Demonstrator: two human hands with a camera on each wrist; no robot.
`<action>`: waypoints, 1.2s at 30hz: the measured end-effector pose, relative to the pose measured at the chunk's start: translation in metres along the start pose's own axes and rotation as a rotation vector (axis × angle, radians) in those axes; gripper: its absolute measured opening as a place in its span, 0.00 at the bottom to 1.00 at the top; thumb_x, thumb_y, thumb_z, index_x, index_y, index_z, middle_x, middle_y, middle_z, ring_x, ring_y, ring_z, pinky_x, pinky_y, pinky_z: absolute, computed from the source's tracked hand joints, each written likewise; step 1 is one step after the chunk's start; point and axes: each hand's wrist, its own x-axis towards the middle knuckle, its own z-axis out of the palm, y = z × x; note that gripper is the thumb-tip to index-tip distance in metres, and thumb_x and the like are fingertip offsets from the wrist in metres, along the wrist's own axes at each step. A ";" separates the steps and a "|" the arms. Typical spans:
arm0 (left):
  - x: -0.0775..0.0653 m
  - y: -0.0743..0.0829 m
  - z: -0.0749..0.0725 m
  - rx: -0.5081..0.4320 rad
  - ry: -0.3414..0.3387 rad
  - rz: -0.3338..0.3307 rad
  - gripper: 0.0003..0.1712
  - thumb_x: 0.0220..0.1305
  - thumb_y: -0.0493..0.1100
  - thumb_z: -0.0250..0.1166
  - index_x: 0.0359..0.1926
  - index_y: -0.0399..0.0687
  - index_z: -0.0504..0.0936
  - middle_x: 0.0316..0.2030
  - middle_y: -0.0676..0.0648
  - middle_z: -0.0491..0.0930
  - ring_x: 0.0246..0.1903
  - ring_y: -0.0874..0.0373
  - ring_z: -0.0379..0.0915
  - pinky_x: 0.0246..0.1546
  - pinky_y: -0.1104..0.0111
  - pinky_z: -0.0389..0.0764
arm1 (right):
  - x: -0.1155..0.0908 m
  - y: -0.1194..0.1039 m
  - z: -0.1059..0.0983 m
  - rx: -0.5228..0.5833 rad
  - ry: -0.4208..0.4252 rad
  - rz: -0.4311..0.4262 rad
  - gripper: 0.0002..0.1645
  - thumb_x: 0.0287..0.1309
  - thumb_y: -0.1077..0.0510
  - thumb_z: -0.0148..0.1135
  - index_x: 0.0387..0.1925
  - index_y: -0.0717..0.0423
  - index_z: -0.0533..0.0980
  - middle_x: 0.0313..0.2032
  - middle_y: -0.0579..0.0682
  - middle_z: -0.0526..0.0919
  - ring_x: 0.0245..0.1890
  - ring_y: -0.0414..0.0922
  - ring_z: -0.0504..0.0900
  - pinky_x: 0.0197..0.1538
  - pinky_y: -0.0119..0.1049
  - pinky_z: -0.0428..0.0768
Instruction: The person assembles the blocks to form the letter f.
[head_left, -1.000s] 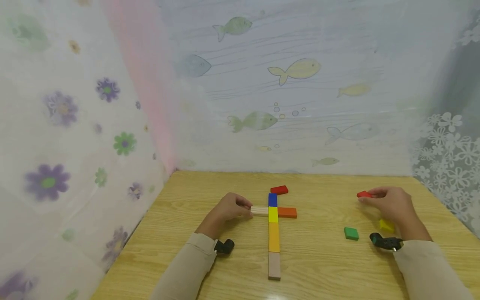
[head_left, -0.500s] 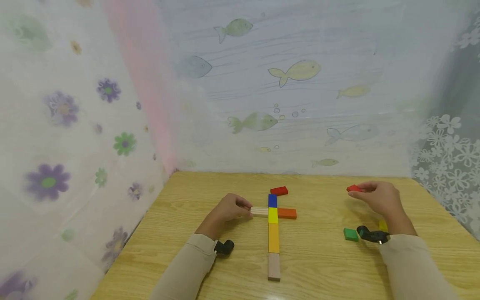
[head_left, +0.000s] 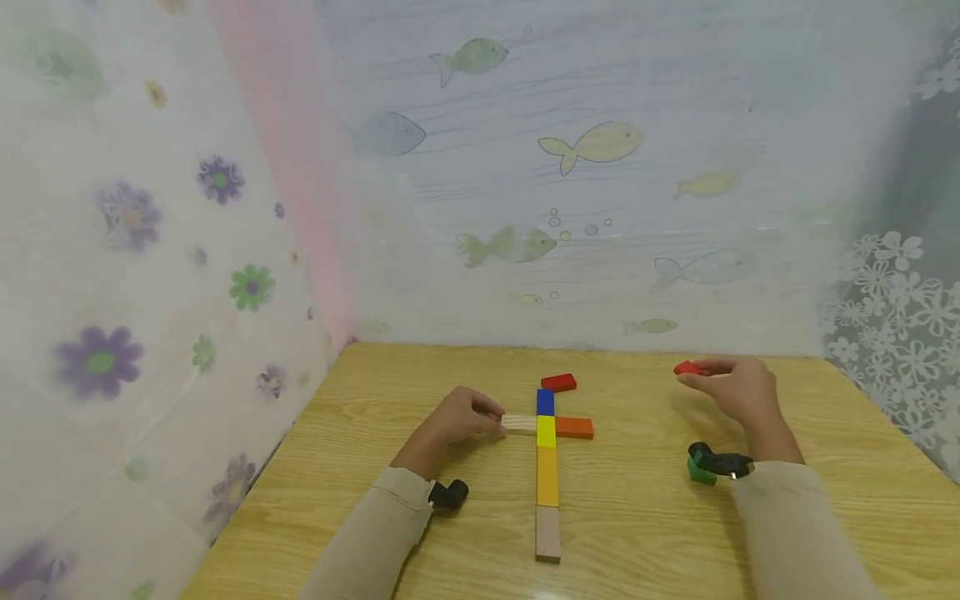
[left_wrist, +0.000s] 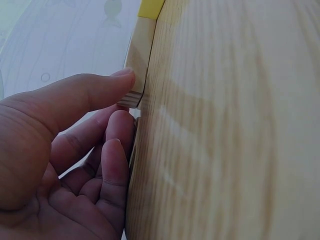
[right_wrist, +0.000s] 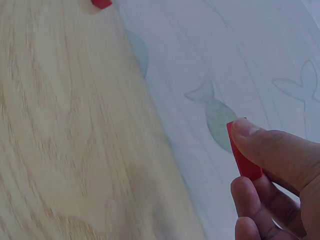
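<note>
My left hand (head_left: 456, 417) pinches the outer end of a plain wooden block (head_left: 517, 424), its thumb on the block in the left wrist view. That block lies flat against the left side of a yellow block (head_left: 546, 432). In my right hand (head_left: 738, 392), a small red block (right_wrist: 245, 157) is held between thumb and fingers, raised over the back right of the table. Above the yellow block sits a blue block (head_left: 545, 402), with a second red block (head_left: 558, 382) slanted at its far end. To the right an orange-red block (head_left: 574, 427) abuts the yellow one.
Below the yellow block, an orange block (head_left: 547, 477) and a pinkish-brown block (head_left: 547, 533) continue the line on the wooden table (head_left: 630, 533). A green block (head_left: 702, 473) lies partly hidden behind the right wrist camera (head_left: 720, 460). A fish-patterned curtain (head_left: 495, 167) borders the back edge.
My right hand has moved left and slightly farther back with the red block. Its forearm now covers a loose yellow block at the right. The left hand stays at the plain wooden block.
</note>
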 end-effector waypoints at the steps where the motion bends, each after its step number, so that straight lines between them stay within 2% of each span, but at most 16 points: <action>1: 0.000 0.000 0.000 0.001 0.000 0.000 0.17 0.56 0.43 0.80 0.47 0.47 0.90 0.42 0.51 0.87 0.43 0.57 0.79 0.51 0.60 0.81 | 0.001 -0.002 0.002 0.004 0.002 0.004 0.45 0.56 0.29 0.71 0.61 0.60 0.81 0.59 0.67 0.80 0.52 0.60 0.76 0.39 0.39 0.76; 14: -0.002 0.002 -0.001 0.005 -0.002 0.021 0.16 0.57 0.42 0.79 0.47 0.45 0.90 0.40 0.51 0.87 0.40 0.58 0.80 0.52 0.59 0.81 | 0.006 -0.035 0.022 0.077 -0.002 0.027 0.39 0.60 0.37 0.72 0.61 0.61 0.80 0.64 0.68 0.75 0.58 0.63 0.73 0.45 0.44 0.75; 25: 0.000 0.001 0.000 0.012 0.004 0.015 0.16 0.56 0.44 0.80 0.46 0.47 0.91 0.42 0.51 0.87 0.43 0.56 0.79 0.52 0.59 0.81 | 0.011 -0.051 0.044 0.104 -0.013 0.002 0.30 0.63 0.49 0.69 0.62 0.60 0.80 0.59 0.68 0.81 0.53 0.60 0.80 0.42 0.37 0.76; 29: 0.000 0.000 0.000 0.014 0.006 0.013 0.16 0.56 0.43 0.80 0.46 0.47 0.91 0.41 0.51 0.87 0.42 0.57 0.79 0.52 0.59 0.81 | 0.013 -0.056 0.050 0.108 -0.007 -0.001 0.29 0.62 0.49 0.70 0.62 0.59 0.81 0.60 0.66 0.81 0.54 0.60 0.80 0.43 0.38 0.77; 36: -0.001 0.001 0.001 -0.002 0.005 0.014 0.16 0.56 0.42 0.80 0.46 0.46 0.91 0.39 0.51 0.87 0.40 0.58 0.80 0.50 0.61 0.81 | 0.014 -0.061 0.065 0.147 -0.016 0.006 0.31 0.60 0.45 0.74 0.61 0.56 0.82 0.61 0.62 0.82 0.59 0.60 0.76 0.51 0.47 0.80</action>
